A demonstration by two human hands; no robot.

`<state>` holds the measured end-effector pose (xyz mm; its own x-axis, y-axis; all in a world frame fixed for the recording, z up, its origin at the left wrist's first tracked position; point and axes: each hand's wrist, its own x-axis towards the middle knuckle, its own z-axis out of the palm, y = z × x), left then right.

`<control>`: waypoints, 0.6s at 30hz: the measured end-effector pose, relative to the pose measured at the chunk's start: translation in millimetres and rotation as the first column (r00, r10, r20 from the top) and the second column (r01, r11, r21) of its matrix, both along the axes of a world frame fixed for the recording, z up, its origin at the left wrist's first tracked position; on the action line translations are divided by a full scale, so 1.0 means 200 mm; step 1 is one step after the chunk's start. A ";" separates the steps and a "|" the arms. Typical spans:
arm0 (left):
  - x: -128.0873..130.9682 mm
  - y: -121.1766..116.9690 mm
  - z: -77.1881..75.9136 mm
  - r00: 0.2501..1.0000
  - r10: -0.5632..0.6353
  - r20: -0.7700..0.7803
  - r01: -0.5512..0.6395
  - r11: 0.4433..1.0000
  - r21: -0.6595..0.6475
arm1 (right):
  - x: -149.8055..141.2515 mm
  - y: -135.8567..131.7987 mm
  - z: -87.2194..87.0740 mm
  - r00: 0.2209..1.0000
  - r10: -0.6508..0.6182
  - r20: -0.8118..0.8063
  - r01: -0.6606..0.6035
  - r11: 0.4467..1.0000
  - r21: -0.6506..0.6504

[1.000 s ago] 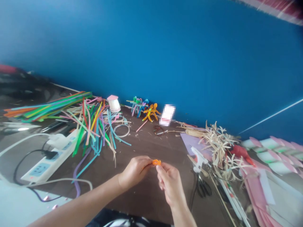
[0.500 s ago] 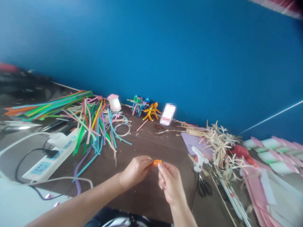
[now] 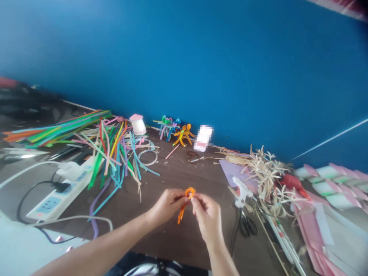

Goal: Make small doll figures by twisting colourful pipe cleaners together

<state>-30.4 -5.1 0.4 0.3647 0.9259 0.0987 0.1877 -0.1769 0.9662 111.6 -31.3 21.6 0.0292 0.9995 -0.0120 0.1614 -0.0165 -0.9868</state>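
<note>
Between my hands is an orange pipe cleaner [image 3: 190, 190], bent into a small ring with its tail hanging below. My left hand [image 3: 169, 205] pinches it from the left side, thumb against fingers. From the right, my right hand [image 3: 207, 216] pinches the same ring near its lower edge. Both hands are held over the brown table [image 3: 184, 174], fingertips almost touching. Beyond them, by the wall, stands an orange pipe cleaner figure [image 3: 184, 135], next to a group of blue, green and purple pipe cleaner figures [image 3: 169, 128].
Loose coloured pipe cleaners [image 3: 110, 153] and a white power strip [image 3: 61, 191] lie left, with a pink-and-white paper cup [image 3: 138, 125] behind. On the right are a white glue gun [image 3: 240, 191], black-handled scissors [image 3: 248, 226], dried husk flowers [image 3: 266, 170] and pink paper [image 3: 307, 234].
The orange pipe cleaner has turned in my fingers, so its ring faces up and its tail now shows below. Both hands keep their pinch and have shifted only slightly.
</note>
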 end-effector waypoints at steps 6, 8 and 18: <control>0.00 -0.02 0.03 0.999 -0.014 -0.041 0.016 0.998 0.053 | -0.02 0.00 0.03 0.994 -0.048 0.097 0.032 0.986 0.163; 0.01 -0.02 0.04 0.999 -0.005 -0.053 0.009 0.997 0.072 | -0.02 0.00 0.02 0.993 -0.057 0.102 0.037 0.981 0.189; 0.01 -0.02 0.04 0.997 0.043 -0.056 -0.039 0.996 0.082 | -0.03 0.00 0.02 0.988 -0.067 0.137 0.030 0.965 0.261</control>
<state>-28.4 -9.8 7.9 0.3339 0.9300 0.1539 0.2515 -0.2453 0.9362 106.3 -31.4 25.9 0.0602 0.9655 0.2535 0.3072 0.2237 -0.9250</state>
